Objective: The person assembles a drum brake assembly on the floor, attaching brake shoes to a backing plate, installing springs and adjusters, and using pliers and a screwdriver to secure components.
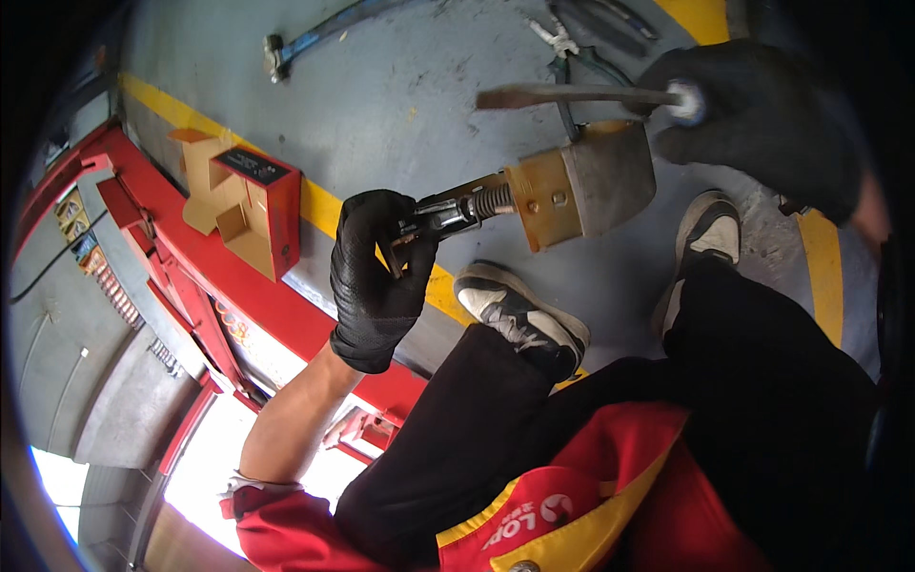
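My left hand (376, 276), in a black glove, is closed around the metal end of a mechanical part with a coil spring (493, 200). A worn brown-and-grey casing (553, 197) sits at that part's far end, pointing right above my shoes. My right hand (753, 124), also gloved, grips what looks like a flathead screwdriver (572, 96). Its long brown blade points left, above the casing and apart from it, slightly blurred. Most of the handle is hidden in the glove; only a whitish end by the blade shows.
Pliers (562, 43) with dark handles lie on the grey floor beyond the casing. A hammer (276, 59) with a blue handle lies at the far left. An opened red cardboard box (284, 224) stands beside a red metal frame (205, 286). My shoes (524, 319) are below the part.
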